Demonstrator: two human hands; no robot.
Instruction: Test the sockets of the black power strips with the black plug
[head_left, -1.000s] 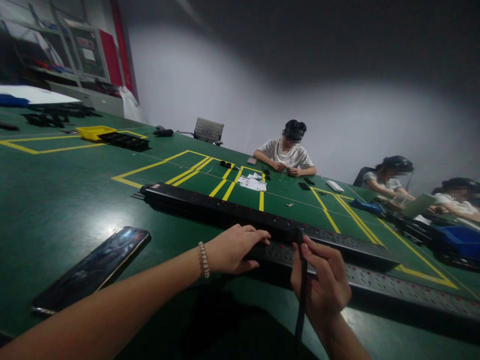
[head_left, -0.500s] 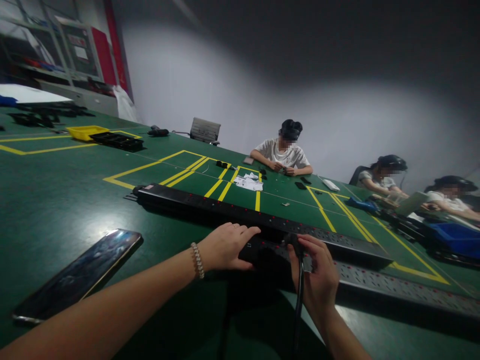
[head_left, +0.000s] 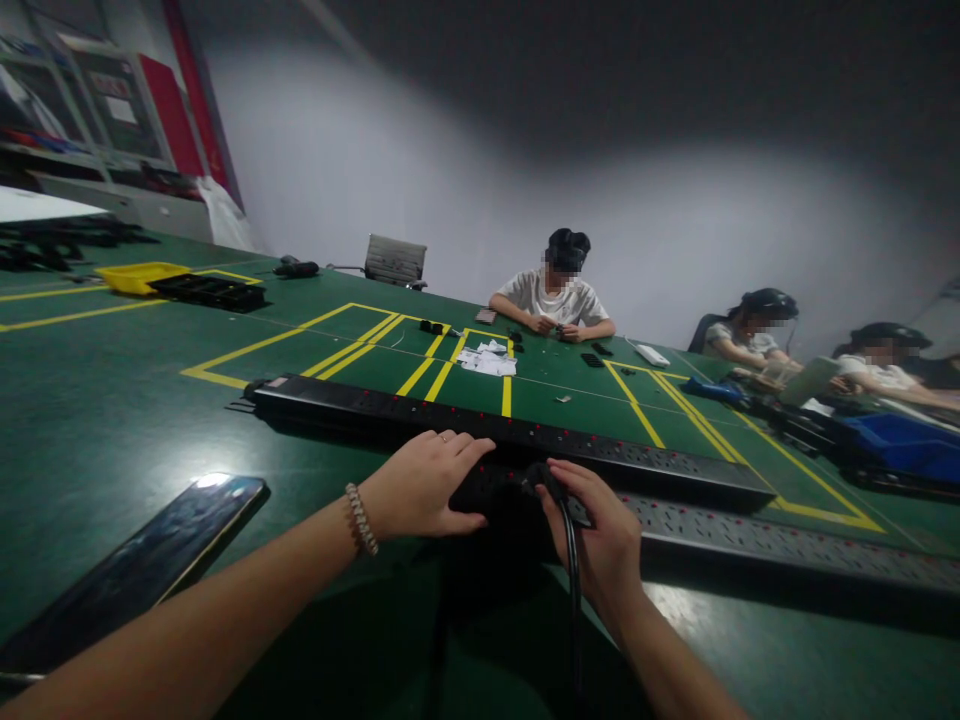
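Two long black power strips lie across the green table in front of me. My left hand (head_left: pixel 431 490), with a beaded bracelet at its wrist, is wrapped over the left end of the nearer power strip (head_left: pixel 750 540), thumb on the near side. Just right of it, my right hand (head_left: pixel 600 530) pinches a black power plug (head_left: pixel 537 478) at the strip's socket face. From the plug a black cord (head_left: pixel 576 610) hangs toward me. How deep the plug sits in a socket I cannot tell. The farther power strip (head_left: pixel 450 422) lies untouched behind both hands.
A phone (head_left: pixel 142 560) lies left of my forearm. Beyond the strips are yellow tape lines, white papers (head_left: pixel 487 360) and small black parts. A yellow tray (head_left: pixel 139 277) stands far left, a blue bin (head_left: pixel 900 445) at right. Three people sit across the table.
My right hand has moved left with the plug, closer to my left hand. My left hand still holds the strip's end. The whole view has shifted slightly.
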